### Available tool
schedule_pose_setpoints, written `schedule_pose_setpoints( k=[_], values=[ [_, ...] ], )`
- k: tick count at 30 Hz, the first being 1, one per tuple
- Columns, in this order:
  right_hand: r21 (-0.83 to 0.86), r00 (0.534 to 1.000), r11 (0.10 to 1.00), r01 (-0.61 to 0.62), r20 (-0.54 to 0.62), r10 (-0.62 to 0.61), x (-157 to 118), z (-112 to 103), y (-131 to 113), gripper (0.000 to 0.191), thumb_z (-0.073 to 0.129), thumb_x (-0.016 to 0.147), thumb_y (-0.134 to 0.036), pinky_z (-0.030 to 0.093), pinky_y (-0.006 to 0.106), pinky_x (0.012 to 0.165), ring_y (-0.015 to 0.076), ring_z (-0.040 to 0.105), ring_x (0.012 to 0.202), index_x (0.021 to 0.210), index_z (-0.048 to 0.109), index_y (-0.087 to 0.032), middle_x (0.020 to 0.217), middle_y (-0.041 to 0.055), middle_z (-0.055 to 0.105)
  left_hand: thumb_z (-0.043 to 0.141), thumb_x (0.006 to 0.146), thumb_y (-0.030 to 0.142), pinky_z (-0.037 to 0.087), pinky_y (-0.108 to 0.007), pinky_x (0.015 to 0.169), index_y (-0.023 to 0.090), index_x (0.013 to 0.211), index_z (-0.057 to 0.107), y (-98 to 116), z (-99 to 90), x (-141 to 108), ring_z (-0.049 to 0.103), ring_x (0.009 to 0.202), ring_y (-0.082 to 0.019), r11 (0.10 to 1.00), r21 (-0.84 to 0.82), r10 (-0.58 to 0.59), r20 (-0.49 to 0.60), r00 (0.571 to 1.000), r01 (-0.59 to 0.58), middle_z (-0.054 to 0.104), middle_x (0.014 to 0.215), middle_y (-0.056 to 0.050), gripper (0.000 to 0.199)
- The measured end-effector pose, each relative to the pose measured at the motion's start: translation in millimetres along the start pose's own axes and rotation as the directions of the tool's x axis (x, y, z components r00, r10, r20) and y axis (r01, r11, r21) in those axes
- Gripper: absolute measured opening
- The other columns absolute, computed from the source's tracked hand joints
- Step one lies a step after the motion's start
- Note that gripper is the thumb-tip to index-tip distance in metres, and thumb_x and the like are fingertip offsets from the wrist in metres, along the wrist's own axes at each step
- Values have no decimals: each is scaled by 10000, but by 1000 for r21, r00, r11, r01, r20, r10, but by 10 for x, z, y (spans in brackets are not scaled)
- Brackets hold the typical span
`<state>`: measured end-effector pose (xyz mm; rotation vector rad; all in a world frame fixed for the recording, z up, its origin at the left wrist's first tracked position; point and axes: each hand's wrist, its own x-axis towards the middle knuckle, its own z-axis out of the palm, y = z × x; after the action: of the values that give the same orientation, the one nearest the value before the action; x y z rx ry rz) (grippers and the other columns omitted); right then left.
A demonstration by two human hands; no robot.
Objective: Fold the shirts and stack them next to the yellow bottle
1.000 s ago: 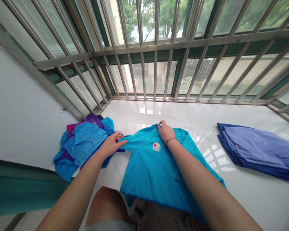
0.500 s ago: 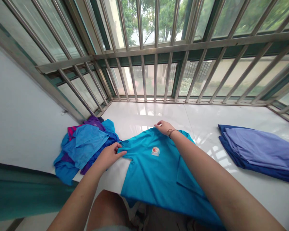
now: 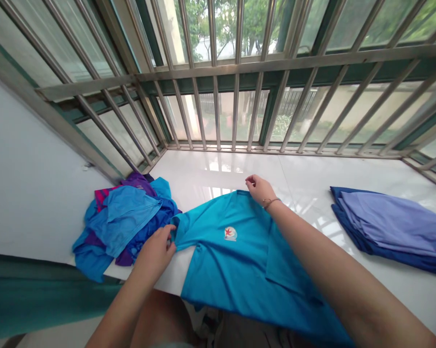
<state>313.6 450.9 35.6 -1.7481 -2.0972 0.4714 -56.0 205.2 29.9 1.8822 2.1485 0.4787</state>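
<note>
A turquoise T-shirt (image 3: 228, 261) lies spread on the white ledge, with a small round logo (image 3: 230, 234) on its chest and its lower part hanging over the near edge. My left hand (image 3: 162, 244) is closed at the end of the left-side sleeve, which bunches between thumb and fingers. Just beyond the collar is my right hand (image 3: 260, 188), its fingers curled together over the bare ledge with no cloth visible in them. A bracelet circles that wrist. The right forearm covers part of the shirt's right side.
To the left, a loose heap of blue, purple and pink clothes (image 3: 127, 217) rests against the wall. Folded lavender and navy garments (image 3: 395, 222) lie on the right of the white ledge (image 3: 305, 176). Metal window bars (image 3: 236, 111) rise along the back.
My left hand has pulled the sleeve end slightly left and toward me. My right hand has left the collar edge, moving right and a little away from me.
</note>
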Motion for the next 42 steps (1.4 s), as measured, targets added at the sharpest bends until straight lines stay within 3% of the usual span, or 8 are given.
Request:
schedule_pose_setpoints(
  k=[5,13,18,25,29,34,39,42],
  values=[
    [-245,994,964,-105,-52,95,-424,-427,472,338,485,1130,-364,508,433,1027,355,700,1230,1230,717,-140,1284,244,747,509,1022,245,570,-470,1035,223,1155,707,438,17,111,735,1122,-315,974,70,223,-169,960,-214,779,1183,-125,240],
    [-448,968,879,-162,100,229,-830,-295,789,396,391,1172,-498,539,347,846,301,803,1026,1233,629,-187,1057,180,807,592,1086,456,286,-668,1353,265,1595,574,1613,797,432,391,1653,-364,906,60,387,283,878,-418,465,1761,-118,544],
    [-475,942,834,-279,35,335,-731,-616,1234,375,393,1176,-431,556,385,867,335,808,1059,1285,604,-141,1119,245,796,483,1124,530,274,-656,1365,292,1671,501,2018,1068,402,354,1673,-335,861,32,473,317,822,-508,408,1795,-82,597],
    [-473,955,833,-287,-80,284,-563,-946,1348,392,381,1159,-338,548,494,982,402,723,1232,1306,638,-80,1303,332,711,376,1146,332,428,-559,1257,208,1482,670,1512,823,728,599,1467,-347,959,241,148,33,988,-152,667,1563,-168,463],
    [-415,993,903,-112,-27,111,-400,-746,997,410,400,1163,-415,494,425,1079,339,652,1346,1308,691,-165,1391,233,711,551,1075,402,540,-461,1068,155,1340,714,1049,615,1040,700,1253,-357,965,257,51,-26,998,-43,733,1362,-205,397],
    [-297,991,953,-55,98,87,-47,-388,643,492,579,1079,-597,539,357,920,309,759,1089,1145,799,-161,1167,197,809,739,920,407,532,-361,888,221,919,769,839,491,1476,723,1027,-300,995,99,-21,17,1000,20,789,1054,-113,188],
    [-222,983,968,-118,114,146,217,-254,634,363,578,1093,-425,530,312,858,266,775,1033,1124,829,-166,1095,160,834,688,929,456,488,-301,724,217,862,729,757,428,1796,700,804,-220,945,-278,-174,14,985,171,767,824,-35,251],
    [-202,982,970,-137,103,160,250,-236,703,358,561,1105,-415,526,299,851,245,769,1023,1152,817,-169,1106,142,833,692,911,426,454,-296,658,207,825,708,690,428,1881,670,716,-209,919,-309,-245,42,969,245,722,731,-23,236]
  ],
)
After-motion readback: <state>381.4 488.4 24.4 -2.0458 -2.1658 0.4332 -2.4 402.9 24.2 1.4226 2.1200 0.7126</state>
